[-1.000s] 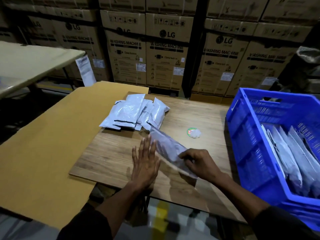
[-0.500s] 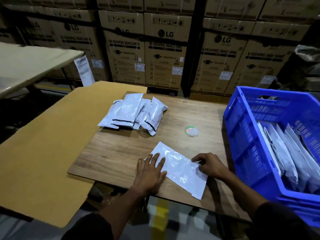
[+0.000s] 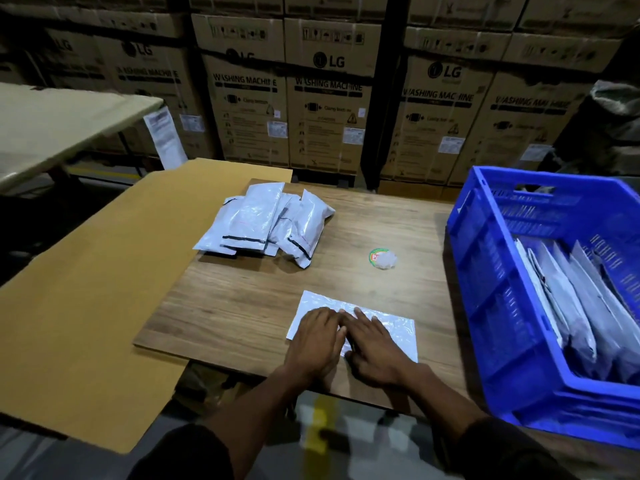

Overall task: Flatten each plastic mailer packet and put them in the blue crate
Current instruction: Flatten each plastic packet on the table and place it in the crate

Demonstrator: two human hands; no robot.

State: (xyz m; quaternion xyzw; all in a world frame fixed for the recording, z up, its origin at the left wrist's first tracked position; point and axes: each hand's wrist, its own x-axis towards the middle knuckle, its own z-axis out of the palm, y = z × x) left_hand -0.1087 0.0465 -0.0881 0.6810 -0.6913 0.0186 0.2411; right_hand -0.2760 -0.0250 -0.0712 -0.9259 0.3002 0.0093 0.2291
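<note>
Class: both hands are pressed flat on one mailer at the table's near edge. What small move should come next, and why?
Probably sweep both palms outward along the mailer to press it flat. The left hand and right hand meet at its middle, its ends look uncovered, and the blue crate waits to the right.

Stacked cardboard boxes (image 3: 329, 98) read "LG" and "WASHING MACHINE".

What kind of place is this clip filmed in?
Most likely a warehouse or packing area: stacked washing machine cartons behind the table, a pile of mailers, and a blue crate holding more.
</note>
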